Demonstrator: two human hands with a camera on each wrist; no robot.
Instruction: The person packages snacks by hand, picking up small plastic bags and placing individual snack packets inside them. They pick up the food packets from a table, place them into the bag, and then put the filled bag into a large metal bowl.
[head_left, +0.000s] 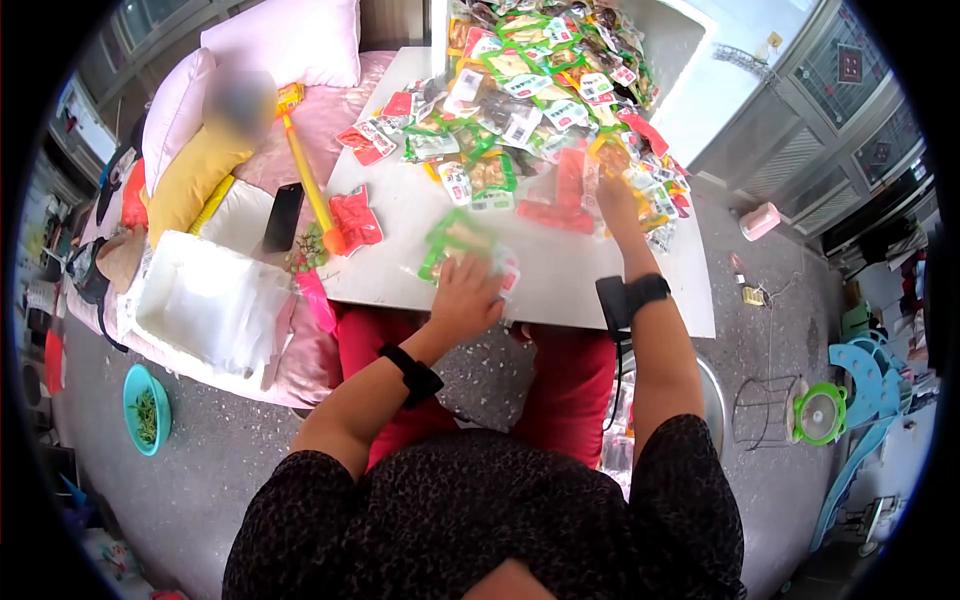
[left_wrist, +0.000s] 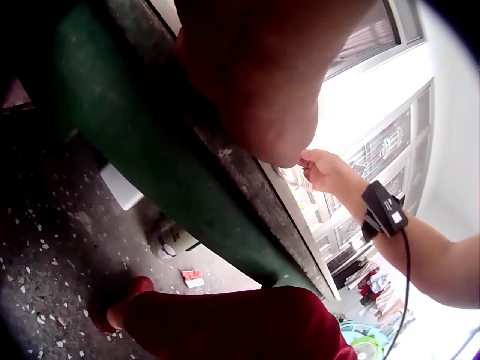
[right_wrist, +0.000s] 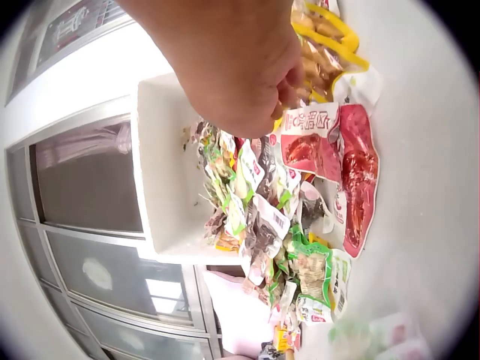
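Observation:
My left hand (head_left: pixel 465 297) lies low over the near part of the table, its fingers reaching onto a blurred green-and-white food packet (head_left: pixel 460 240). In the left wrist view the underside of the left hand (left_wrist: pixel 255 97) fills the top and hides its fingers. At the right of the pile my right hand (head_left: pixel 622 212) has its fingers curled at a yellow-edged food packet (right_wrist: pixel 279 124). More yellow-edged packets (right_wrist: pixel 322 64) lie beside that hand in the right wrist view. Just left of it are red vacuum packs (head_left: pixel 556 215), one lying across the table.
A large white foam box (head_left: pixel 680 50) tipped toward the table spills a heap of mixed packets (head_left: pixel 530 90). On the bed at left are a phone (head_left: pixel 283 218), a yellow stick toy (head_left: pixel 305 170) and a white foam tray (head_left: pixel 190 345). A red packet (head_left: pixel 356 220) sits by the table's left edge.

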